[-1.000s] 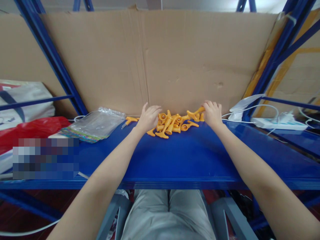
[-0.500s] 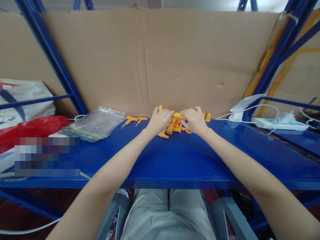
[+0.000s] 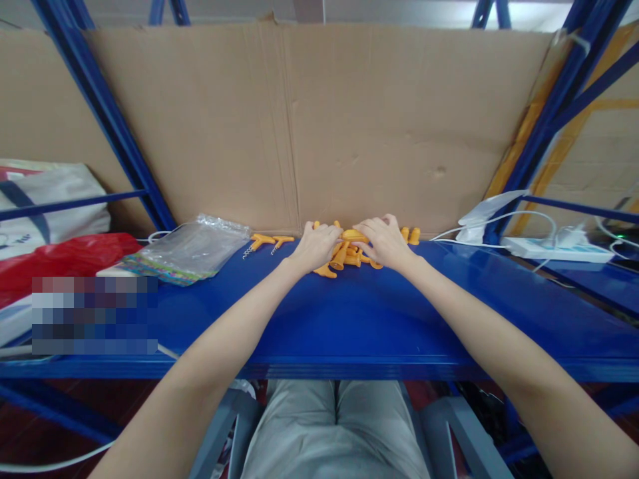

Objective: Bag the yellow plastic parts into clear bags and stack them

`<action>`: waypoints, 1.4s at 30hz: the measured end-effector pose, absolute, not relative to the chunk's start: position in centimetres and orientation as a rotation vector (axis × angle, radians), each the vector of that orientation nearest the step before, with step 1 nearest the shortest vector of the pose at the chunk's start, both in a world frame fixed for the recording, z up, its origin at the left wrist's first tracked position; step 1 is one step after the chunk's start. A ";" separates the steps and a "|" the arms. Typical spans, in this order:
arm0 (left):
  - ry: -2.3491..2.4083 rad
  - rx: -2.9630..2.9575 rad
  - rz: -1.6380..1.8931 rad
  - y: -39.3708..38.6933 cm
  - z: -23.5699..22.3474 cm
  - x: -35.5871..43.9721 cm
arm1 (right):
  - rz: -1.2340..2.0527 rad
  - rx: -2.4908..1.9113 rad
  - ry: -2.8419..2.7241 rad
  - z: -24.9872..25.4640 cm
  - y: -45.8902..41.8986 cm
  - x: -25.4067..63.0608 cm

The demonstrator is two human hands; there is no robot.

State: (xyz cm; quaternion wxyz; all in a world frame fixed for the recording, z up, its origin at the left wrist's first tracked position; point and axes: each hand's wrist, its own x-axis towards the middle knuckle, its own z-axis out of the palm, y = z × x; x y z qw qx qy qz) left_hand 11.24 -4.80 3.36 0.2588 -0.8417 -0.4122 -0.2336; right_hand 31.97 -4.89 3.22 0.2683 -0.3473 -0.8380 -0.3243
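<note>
A heap of orange plastic corkscrew-like parts (image 3: pixel 351 251) lies at the back of the blue shelf (image 3: pixel 349 319), against the cardboard wall. My left hand (image 3: pixel 315 246) rests on the heap's left side with fingers curled over the parts. On the right side my right hand (image 3: pixel 385 241) does the same, and the two hands nearly touch over the pile. What each set of fingers grips is hidden. Two separate orange corkscrews (image 3: pixel 269 241) lie a little to the left of my left hand.
A clear plastic bag (image 3: pixel 192 249) lies at the left, beside a red bag (image 3: pixel 60 263) and a white bag (image 3: pixel 44 199). A white power strip (image 3: pixel 556 247) with cables sits at the right. Blue rack posts stand on both sides.
Both hands have moved inward from the ends of the heap and gathered the spread orange parts into a tighter pile. Since half a second ago they have barely shifted.
</note>
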 end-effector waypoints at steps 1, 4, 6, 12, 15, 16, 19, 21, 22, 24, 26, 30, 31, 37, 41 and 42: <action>-1.131 -2.283 -0.615 -4.9 3.4 11.2 | -0.872 -0.943 -2.282 3.3 -4.9 31.9; -1.165 -2.296 -0.561 -5.1 3.6 11.1 | -0.876 -0.988 -2.315 3.3 -4.9 31.6; -1.200 -2.315 -0.551 -5.1 3.6 11.2 | -0.896 -1.013 -2.317 3.2 -4.9 31.5; -1.350 -2.578 -0.748 -4.1 3.6 11.8 | -1.071 -0.985 -2.215 3.2 -4.5 31.9; -1.413 -2.981 -0.855 -3.9 3.8 11.8 | -1.150 -0.904 -2.179 3.0 -4.1 32.4; -1.432 -3.129 -0.877 -3.9 4.0 11.7 | -1.163 -0.876 -2.168 3.0 -4.0 32.6; -1.488 -3.450 -0.929 -4.4 4.4 11.3 | -1.161 -0.812 -2.131 2.8 -3.6 32.8; -1.538 -3.553 -0.938 -4.8 4.8 11.0 | -1.131 -0.802 -2.115 2.7 -3.5 32.8; -1.563 -3.590 -0.931 -5.0 5.0 10.8 | -1.110 -0.805 -2.112 2.7 -3.4 32.8; -1.609 -3.670 -0.907 -5.3 5.4 10.6 | -1.060 -0.818 -2.114 2.7 -3.3 32.8; -1.660 -3.755 -0.894 -5.6 5.7 10.5 | -1.016 -0.829 -2.113 2.7 -3.2 32.8; -1.855 -3.832 -0.919 -5.9 6.0 10.6 | -0.991 -0.838 -2.106 2.7 -3.1 32.8; -1.905 -3.825 -0.933 -5.9 6.0 10.6 | -0.992 -0.835 -2.121 2.7 -3.2 32.9; -2.123 -3.736 -0.944 -5.6 5.6 10.0 | -1.032 -0.782 -2.309 2.8 -4.3 32.7; -2.237 -3.662 -0.936 -5.3 5.5 9.9 | -1.035 -0.829 -2.333 2.8 -4.6 32.3; -2.259 -3.648 -0.933 -5.3 5.6 9.9 | -1.036 -0.838 -2.319 2.8 -4.6 32.1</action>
